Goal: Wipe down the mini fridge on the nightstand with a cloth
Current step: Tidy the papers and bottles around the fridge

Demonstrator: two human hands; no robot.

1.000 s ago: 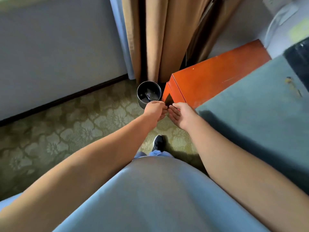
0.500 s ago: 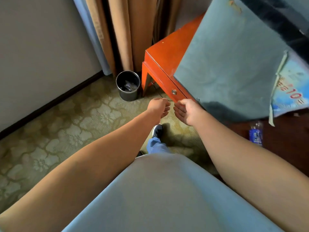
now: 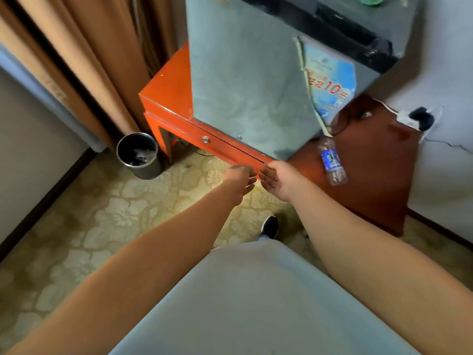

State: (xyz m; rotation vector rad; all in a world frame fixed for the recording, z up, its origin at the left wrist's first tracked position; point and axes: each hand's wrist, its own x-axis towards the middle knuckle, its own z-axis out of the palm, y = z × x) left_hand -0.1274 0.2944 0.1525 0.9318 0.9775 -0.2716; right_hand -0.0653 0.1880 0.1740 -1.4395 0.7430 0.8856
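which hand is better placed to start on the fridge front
Right, probably. The right hand hangs just below the mini fridge front's lower corner; the left hand sits further left. Neither holds a cloth, and none is visible.

Single head-worn view, looking steeply down and forward, near outstretched forearms, floor below.

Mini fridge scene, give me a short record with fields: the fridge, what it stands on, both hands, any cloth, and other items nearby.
fridge: grey mini fridge, peeling poster on its side
stand: orange nightstand
left hand: fingers loosely curled, holds nothing
right hand: relaxed, holds nothing
cloth: none visible
nearby: black bin on the carpet, plastic bottle right of the fridge
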